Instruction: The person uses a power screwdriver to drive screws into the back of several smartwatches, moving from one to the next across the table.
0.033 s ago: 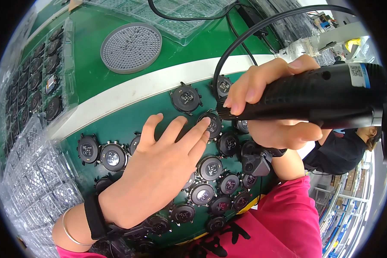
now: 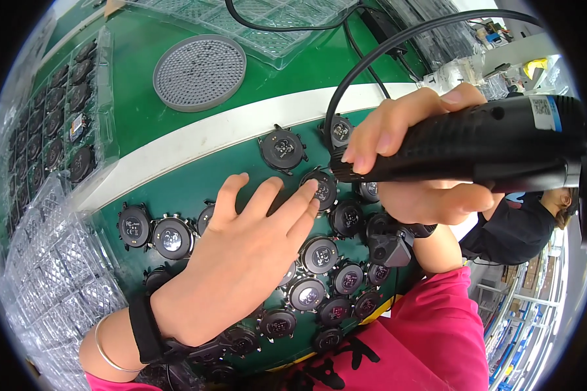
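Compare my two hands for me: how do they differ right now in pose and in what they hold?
The left hand is palm down with fingers spread; the right hand is curled.
The left hand grips nothing, its fingertips by a round black watch case; the right hand holds a black handheld device.
The left hand is low over the work surface; the right is raised above it.
Both are bare.
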The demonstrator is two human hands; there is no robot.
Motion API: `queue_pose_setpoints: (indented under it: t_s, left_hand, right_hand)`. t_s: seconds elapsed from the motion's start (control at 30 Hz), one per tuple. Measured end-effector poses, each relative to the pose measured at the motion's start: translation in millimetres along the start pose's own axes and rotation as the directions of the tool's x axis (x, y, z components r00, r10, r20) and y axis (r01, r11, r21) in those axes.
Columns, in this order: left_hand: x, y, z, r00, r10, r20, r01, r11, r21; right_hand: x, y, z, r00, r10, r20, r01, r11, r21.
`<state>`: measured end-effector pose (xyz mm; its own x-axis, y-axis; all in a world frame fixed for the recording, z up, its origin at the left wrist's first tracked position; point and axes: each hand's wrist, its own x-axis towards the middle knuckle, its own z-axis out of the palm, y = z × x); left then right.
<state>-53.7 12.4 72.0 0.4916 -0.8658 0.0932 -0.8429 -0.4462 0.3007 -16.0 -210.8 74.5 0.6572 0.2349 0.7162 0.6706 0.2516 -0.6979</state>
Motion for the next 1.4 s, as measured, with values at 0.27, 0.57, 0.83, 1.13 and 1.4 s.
queue_pose_setpoints:
  t_s: [0.27, 0.57, 0.83, 1.13, 1.4]
  left_hand:
    - [3.4, 0.3, 11.0, 0.993, 0.031, -0.115, -0.031, 1.000, 0.007]
    - [3.8, -2.7, 11.4, 0.998, 0.034, -0.059, -0.038, 0.997, -0.069]
    - [3.0, -2.4, 11.2, 0.999, 0.011, -0.051, -0.015, 0.997, -0.079]
    - [3.0, -2.4, 12.6, 0.999, 0.012, -0.051, -0.015, 0.998, -0.058]
    - [3.6, -2.7, 13.0, 0.999, 0.020, -0.043, -0.021, 0.999, -0.031]
  right_hand:
    - [2.7, -9.3, 4.4, 0.997, 0.076, -0.010, -0.075, 0.996, 0.049]
    - [2.2, -14.2, 14.6, 0.992, 0.128, -0.011, -0.128, 0.992, -0.016]
    - [-0.2, -20.6, 14.7, 0.980, 0.193, -0.051, -0.197, 0.976, -0.092]
    - [-2.5, -27.1, 21.9, 0.962, 0.257, -0.091, -0.270, 0.948, -0.170]
    - [-6.1, -25.3, 15.9, 0.966, 0.249, -0.069, -0.257, 0.956, -0.143]
